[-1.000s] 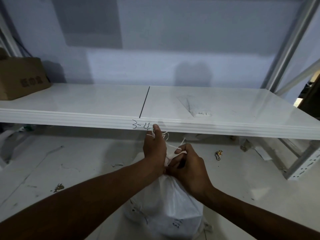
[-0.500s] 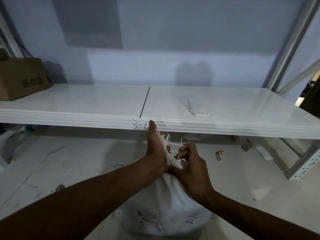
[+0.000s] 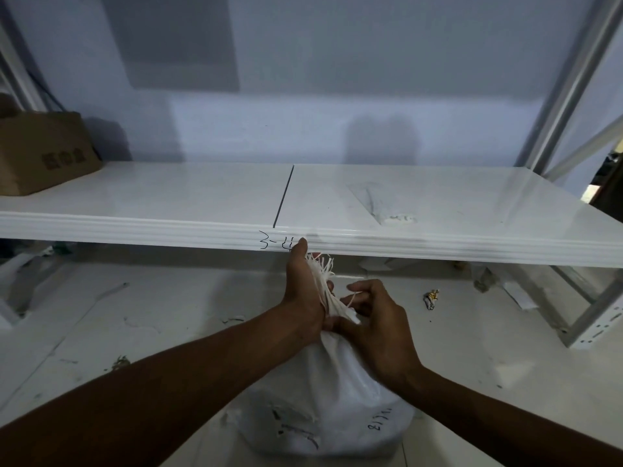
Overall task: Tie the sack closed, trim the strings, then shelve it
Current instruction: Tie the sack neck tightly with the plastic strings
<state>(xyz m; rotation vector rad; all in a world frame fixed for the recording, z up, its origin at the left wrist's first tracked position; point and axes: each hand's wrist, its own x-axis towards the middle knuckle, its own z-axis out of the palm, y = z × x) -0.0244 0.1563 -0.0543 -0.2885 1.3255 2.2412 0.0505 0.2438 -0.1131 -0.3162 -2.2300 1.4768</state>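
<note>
Sack (image 3: 332, 402) — white, bulging, black scrawl on its side, neck bunched — stands on floor (image 3: 135, 332) just below shelf (image 3: 168, 227) front edge. Left hand (image 3: 303, 291) grip clenched round neck, frayed strings (image 3: 323, 273) fanning above; right hand (image 3: 379, 320) grip pinching one strand.

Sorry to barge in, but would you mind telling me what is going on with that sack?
A person is closing a white sack that stands below the shelf. The left hand grips the sack's gathered neck, with frayed strings sticking up past the thumb. The right hand pinches one of the strings beside it. Whether a knot is tied cannot be seen. The sack is not yet shelved; a box sits at the shelf's far left.
</note>
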